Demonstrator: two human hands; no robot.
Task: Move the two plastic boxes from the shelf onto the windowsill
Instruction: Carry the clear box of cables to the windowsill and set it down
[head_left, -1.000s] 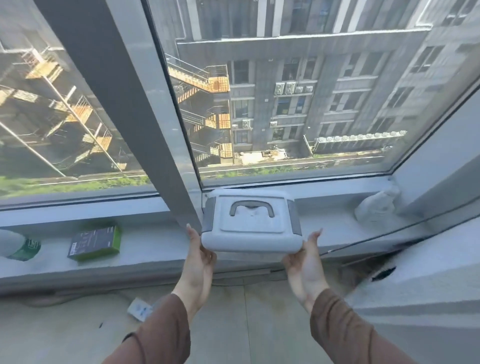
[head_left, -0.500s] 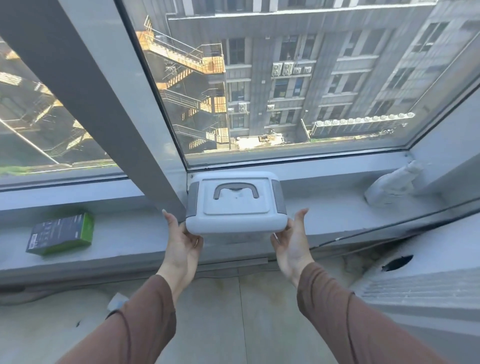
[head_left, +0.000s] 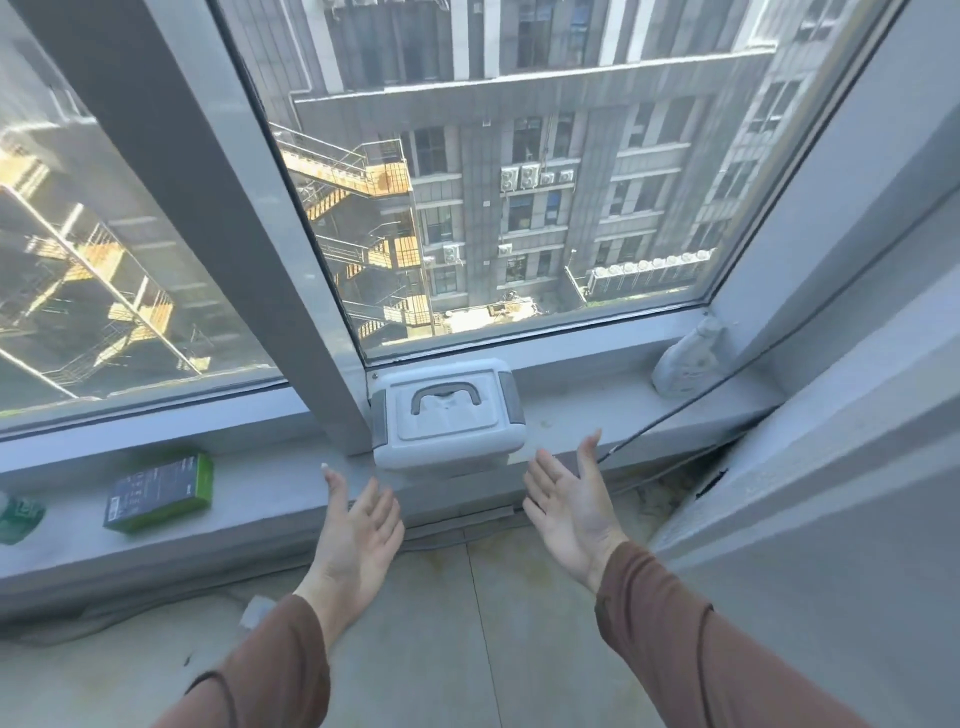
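The white plastic box with a grey handle (head_left: 448, 413) sat on the grey windowsill (head_left: 582, 402), against the window frame; my left hand (head_left: 358, 525) and right hand (head_left: 571, 501) hovered near its front, fingers spread, empty.

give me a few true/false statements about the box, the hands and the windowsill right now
1. The white box sits on the windowsill. True.
2. The left hand grips the box. False: it is open and clear of it.
3. The right hand is open, palm showing. True.
4. The green carton lies to the right of the box. False: it lies to the left.
5. Two plastic boxes are on the sill. False: only one shows.
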